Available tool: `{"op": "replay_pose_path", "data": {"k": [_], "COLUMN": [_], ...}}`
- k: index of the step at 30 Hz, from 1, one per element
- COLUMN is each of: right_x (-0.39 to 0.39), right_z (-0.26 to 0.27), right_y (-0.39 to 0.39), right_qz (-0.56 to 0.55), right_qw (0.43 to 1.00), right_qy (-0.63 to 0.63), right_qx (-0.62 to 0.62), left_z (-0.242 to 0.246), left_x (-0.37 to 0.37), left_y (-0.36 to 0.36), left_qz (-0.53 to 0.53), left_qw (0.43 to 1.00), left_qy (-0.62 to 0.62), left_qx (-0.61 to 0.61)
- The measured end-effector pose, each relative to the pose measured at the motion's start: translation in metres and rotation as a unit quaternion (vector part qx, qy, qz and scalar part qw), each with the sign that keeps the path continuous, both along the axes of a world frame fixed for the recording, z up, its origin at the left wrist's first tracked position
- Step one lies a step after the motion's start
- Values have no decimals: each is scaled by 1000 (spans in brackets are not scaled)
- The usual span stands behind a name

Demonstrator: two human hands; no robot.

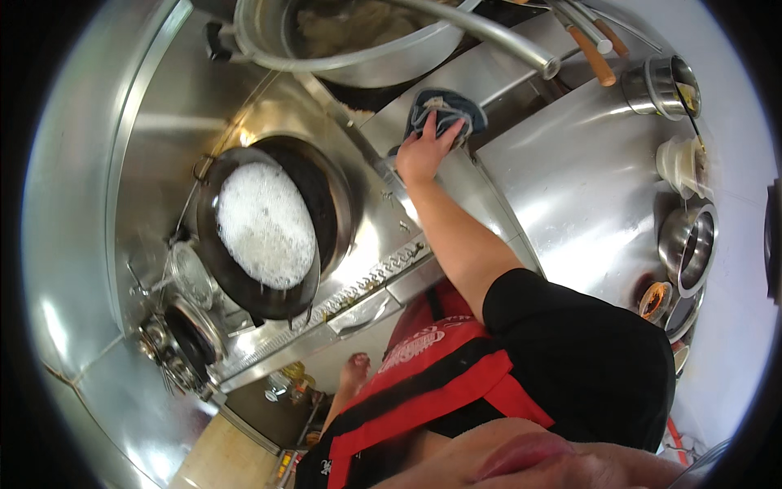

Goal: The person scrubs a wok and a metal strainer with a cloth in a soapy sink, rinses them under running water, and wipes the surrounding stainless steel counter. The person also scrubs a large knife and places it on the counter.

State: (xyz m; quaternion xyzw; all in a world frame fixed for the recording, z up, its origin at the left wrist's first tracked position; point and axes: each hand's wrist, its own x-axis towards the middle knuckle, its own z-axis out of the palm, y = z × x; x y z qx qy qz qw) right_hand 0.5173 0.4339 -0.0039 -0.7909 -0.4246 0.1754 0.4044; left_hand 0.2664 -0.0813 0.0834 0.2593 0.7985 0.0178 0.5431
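Observation:
My right hand (pixel 424 150) lies on a bunched dark blue-grey cloth (pixel 449 113), its fingers spread and pressed into the folds. The cloth rests on the steel ledge between the stove and the side counter. Low in the view, my left hand (pixel 355 368) hangs beside the red apron, away from the cookware; its fingers look curled, but whether it holds anything is unclear. A dark wok (pixel 208 244) full of white foam (pixel 266 223) sits tilted, overlapping another dark round pan or burner opening (pixel 339 202) on the steel stove top.
A large metal pot (pixel 391 64) with murky contents stands at the top, a thick metal handle across it. Wooden-handled tools (pixel 589 55) jut out nearby. Steel bowls (pixel 687 244) and containers line the right counter (pixel 568 177). Lidded vessels (pixel 192 336) stand left; a perforated drain strip (pixel 366 281) edges the stove.

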Motion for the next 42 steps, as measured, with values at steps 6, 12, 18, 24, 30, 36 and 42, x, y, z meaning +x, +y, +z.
{"op": "replay_pose_path", "data": {"k": [6,12,18,24,30,36,42], "right_x": [129,52,-13,34,-32,-16,-1], "right_z": [-18,-38,-13,-24,11,51,107], "right_y": [89,34,-29,32,-44,-78,-132], "right_qz": [251,281,497,435,434,523,374], "right_qw": [861,829,810,853,813,817,843], "right_qy": [-405,-470,-304,-284,-382,-222,293], "right_qx": [-176,-115,57,49,-70,-98,-252], "left_z": [-2,-19,-40,-63,-20,-119,-195], "left_x": [-4,3,-14,-15,11,-4,-30], "left_y": [-28,-116,-162,-232,-217,-284,-313], "left_qz": [83,-26,89,187,150,94,-167], "left_qw": [996,997,994,982,986,988,954], "left_qy": [-11,33,17,-18,-7,-3,145], "left_qx": [-39,-68,-61,-18,-77,119,200]}}
